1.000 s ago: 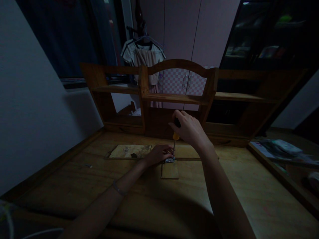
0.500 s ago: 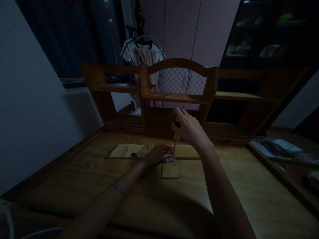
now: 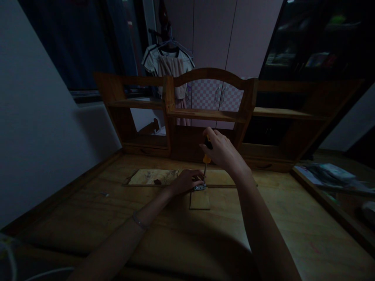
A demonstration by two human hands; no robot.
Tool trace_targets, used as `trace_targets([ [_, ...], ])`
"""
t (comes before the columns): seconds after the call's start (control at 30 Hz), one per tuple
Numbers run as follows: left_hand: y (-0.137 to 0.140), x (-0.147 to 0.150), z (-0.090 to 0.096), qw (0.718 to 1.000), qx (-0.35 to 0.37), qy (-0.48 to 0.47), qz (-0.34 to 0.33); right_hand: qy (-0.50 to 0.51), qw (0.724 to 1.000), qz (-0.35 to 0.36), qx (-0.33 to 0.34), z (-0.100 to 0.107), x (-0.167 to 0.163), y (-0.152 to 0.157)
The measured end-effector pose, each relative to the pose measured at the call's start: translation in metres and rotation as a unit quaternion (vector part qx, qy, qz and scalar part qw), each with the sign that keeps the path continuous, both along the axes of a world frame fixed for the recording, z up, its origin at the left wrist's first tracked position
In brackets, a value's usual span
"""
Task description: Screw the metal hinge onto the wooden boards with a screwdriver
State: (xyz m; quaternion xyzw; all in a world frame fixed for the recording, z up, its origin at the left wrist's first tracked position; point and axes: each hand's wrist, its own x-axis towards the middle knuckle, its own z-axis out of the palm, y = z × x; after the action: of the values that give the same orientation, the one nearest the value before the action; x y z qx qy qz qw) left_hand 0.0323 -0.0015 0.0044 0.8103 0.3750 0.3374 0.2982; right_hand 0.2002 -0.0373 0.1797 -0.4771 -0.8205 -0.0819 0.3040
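My right hand (image 3: 224, 151) is wrapped round the yellow and black handle of a screwdriver (image 3: 206, 159). The screwdriver stands nearly upright, its shaft pointing down to the right end of a small silver metal hinge (image 3: 200, 187). Low beside it, my left hand (image 3: 185, 181) has its fingers closed at the hinge and near the screwdriver tip; the fingertips are partly hidden. Under the hinge lies a small square wood piece (image 3: 200, 201). Behind it a long thin board (image 3: 222, 178) runs crosswise, with stained, peeling patches on its left part.
The wooden desk (image 3: 158, 238) carries a shelf unit (image 3: 205, 114) along its back. Small bits (image 3: 104, 194) lie at the left. Papers and a plastic packet (image 3: 334, 171) lie at the right, beyond a raised wooden edge. A white cable (image 3: 49, 273) shows at the lower left.
The screwdriver handle has tilted and shifted very slightly to the left in my right hand. My left hand and the hinge stay in place.
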Motion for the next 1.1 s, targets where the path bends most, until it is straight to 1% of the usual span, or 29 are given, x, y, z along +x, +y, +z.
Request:
trace_targets([
  [0.27, -0.009, -0.001, 0.010, 0.992, 0.099, 0.070, 0.034, 0.001, 1.000, 0.002, 0.004, 0.007, -0.002, -0.009],
  [0.4, -0.009, -0.001, 0.010, 0.988, 0.127, 0.078, 0.030, 0.001, 1.000, 0.001, 0.007, 0.009, -0.002, -0.013],
  [0.6, -0.006, -0.001, 0.006, 0.989, 0.127, 0.074, 0.033, -0.002, 1.000, 0.003, 0.009, 0.009, -0.002, -0.014],
  [0.77, -0.003, -0.001, 0.004, 0.995, 0.083, 0.056, 0.028, 0.001, 1.000, -0.002, 0.005, 0.009, -0.001, -0.011],
  [0.9, -0.002, 0.000, 0.002, 0.997, 0.052, 0.047, 0.010, 0.002, 1.000, 0.000, 0.003, 0.010, -0.002, -0.010],
  [1.0, -0.002, 0.000, 0.001, 0.998, 0.047, 0.038, 0.001, 0.004, 1.000, 0.003, 0.004, 0.010, -0.002, -0.011],
  [1.1, -0.004, 0.000, 0.003, 0.998, 0.057, 0.040, -0.001, 0.005, 1.000, 0.006, 0.003, 0.010, -0.002, -0.011],
])
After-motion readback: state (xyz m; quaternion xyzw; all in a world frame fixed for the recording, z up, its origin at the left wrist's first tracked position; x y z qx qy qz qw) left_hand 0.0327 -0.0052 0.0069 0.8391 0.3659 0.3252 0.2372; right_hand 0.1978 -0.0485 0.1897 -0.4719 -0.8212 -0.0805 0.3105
